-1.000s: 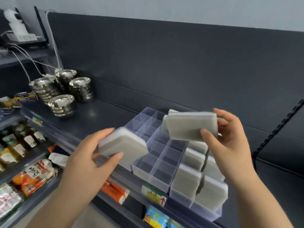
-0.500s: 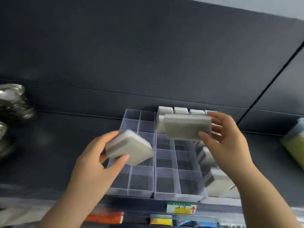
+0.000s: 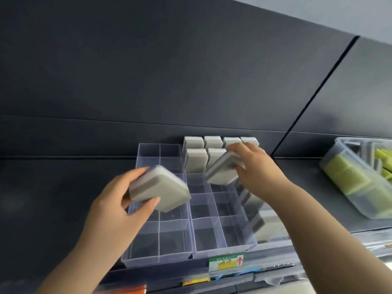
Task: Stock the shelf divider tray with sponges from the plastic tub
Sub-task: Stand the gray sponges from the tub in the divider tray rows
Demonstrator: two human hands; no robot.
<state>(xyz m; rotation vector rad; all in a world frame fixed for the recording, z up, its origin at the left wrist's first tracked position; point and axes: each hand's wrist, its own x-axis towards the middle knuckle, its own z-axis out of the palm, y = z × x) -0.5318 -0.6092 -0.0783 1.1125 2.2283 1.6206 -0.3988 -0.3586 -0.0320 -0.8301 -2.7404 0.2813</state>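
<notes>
Tilting in the right grip [image 3: 259, 169], a sponge [image 3: 222, 171] overhangs the tray [image 3: 220, 251].

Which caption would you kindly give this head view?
The left hand holds one sponge, the right hand another sponge, over the divider tray.

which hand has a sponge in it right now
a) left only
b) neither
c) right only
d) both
D: the left hand grips a grey sponge over the clear divider tray, and the right hand holds a second sponge tilted above the tray's back rows.
</notes>
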